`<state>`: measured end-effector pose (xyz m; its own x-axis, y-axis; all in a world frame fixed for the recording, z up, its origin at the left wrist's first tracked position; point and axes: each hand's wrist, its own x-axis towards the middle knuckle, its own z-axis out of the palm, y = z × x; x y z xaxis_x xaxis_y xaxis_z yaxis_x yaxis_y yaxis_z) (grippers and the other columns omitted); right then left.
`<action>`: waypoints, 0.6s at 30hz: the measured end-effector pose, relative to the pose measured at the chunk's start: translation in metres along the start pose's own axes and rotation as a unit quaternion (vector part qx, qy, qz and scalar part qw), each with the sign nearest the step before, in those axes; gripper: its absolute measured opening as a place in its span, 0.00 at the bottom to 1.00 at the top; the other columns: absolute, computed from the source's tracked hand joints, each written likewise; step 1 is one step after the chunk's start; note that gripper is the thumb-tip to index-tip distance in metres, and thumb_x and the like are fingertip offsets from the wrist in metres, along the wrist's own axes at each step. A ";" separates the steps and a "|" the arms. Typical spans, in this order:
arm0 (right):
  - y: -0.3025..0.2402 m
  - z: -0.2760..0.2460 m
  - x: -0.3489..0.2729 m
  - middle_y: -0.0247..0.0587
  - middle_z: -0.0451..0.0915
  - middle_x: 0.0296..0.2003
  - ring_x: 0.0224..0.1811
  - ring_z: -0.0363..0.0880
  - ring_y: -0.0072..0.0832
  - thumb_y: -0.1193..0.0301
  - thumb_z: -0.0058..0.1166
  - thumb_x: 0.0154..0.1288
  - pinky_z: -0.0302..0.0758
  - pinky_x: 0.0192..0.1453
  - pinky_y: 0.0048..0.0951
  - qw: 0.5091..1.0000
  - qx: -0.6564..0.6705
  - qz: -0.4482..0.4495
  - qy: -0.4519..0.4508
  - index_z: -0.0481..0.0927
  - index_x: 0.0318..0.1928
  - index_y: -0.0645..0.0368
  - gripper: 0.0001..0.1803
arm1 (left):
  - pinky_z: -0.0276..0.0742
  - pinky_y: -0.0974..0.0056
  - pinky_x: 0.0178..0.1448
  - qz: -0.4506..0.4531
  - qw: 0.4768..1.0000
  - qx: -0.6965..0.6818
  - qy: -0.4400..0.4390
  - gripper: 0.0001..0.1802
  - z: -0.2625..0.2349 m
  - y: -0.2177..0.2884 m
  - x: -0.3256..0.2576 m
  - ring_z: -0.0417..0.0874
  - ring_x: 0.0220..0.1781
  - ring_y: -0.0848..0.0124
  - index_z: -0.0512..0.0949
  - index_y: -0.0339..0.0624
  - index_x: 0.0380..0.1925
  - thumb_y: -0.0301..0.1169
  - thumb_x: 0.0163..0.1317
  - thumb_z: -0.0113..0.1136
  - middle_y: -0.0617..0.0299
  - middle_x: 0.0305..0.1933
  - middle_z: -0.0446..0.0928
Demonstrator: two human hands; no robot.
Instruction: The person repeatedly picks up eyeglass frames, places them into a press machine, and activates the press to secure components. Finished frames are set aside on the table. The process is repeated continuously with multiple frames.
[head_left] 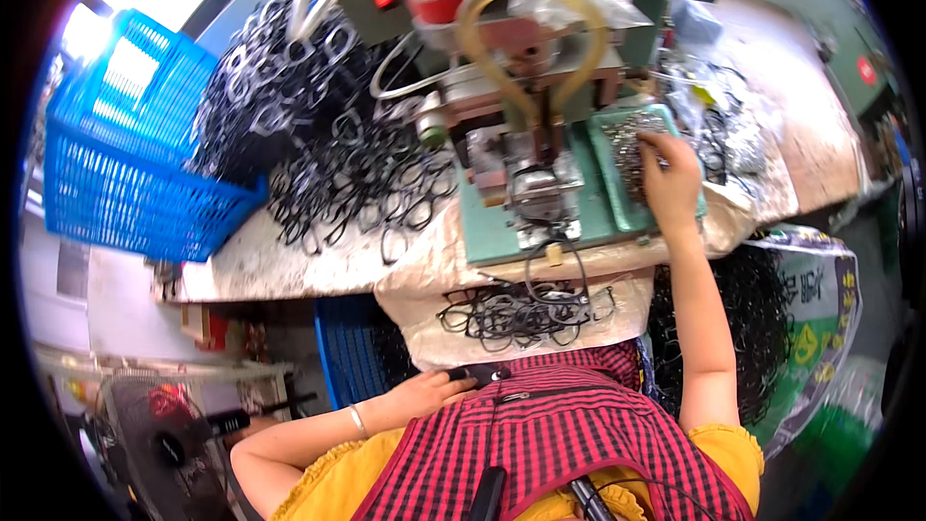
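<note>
My right hand is over a green tray filled with small shiny metal parts. Its fingers are bent and drawn together at the parts; whatever lies between the fingertips is too small to make out. Low at my waist rests my left hand, fingers stretched out beside a black object on my apron. Black eyeglass frames lie in a loose heap on the cloth before me. One frame hangs at the front of the green-based press machine.
Left of the machine, a tall pile of dark frames spreads over the table. A blue basket leans at the far left. Plastic bags lie behind the tray. A large sack with black pieces stands at the right.
</note>
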<state>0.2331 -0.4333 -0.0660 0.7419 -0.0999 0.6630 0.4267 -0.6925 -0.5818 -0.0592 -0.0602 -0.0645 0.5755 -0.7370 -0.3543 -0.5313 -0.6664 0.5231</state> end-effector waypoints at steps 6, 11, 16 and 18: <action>0.002 0.004 -0.009 0.43 0.88 0.39 0.40 0.85 0.29 0.76 0.61 0.66 0.78 0.49 0.27 0.993 0.071 0.085 -0.051 0.88 0.45 0.62 0.09 | 0.72 0.56 0.65 0.040 0.994 0.021 0.103 0.24 0.059 -0.003 0.009 0.76 0.54 0.59 0.67 0.43 0.65 0.33 0.70 0.45 0.54 0.75 0.62; 0.006 0.005 -0.008 0.37 0.87 0.37 0.39 0.82 0.21 0.76 0.60 0.67 0.77 0.47 0.24 0.980 0.119 0.144 -0.071 0.87 0.47 0.62 0.10 | 0.70 0.54 0.65 0.011 0.994 -0.079 0.075 0.27 0.068 -0.013 0.014 0.73 0.56 0.55 0.65 0.39 0.68 0.36 0.71 0.47 0.49 0.74 0.62; -0.001 -0.003 -0.015 0.36 0.87 0.39 0.41 0.82 0.21 0.77 0.61 0.66 0.76 0.50 0.23 0.980 0.113 0.153 -0.056 0.87 0.46 0.62 0.09 | 0.71 0.54 0.61 0.030 0.983 -0.051 0.176 0.22 0.078 -0.013 0.026 0.75 0.54 0.57 0.73 0.41 0.59 0.35 0.67 0.50 0.52 0.64 0.71; -0.001 -0.006 -0.019 0.36 0.87 0.40 0.42 0.82 0.22 0.77 0.61 0.65 0.76 0.51 0.24 0.987 0.096 0.123 -0.029 0.87 0.45 0.62 0.09 | 0.72 0.54 0.61 0.016 0.971 -0.058 0.231 0.18 0.084 -0.015 0.043 0.75 0.53 0.59 0.76 0.42 0.52 0.37 0.65 0.50 0.57 0.61 0.73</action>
<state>0.2156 -0.4349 -0.0750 0.8611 -0.2046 0.4655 0.3150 -0.5040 -0.8042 -0.0790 -0.0914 -0.1530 0.7916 -0.6100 0.0353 -0.4952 -0.6065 0.6220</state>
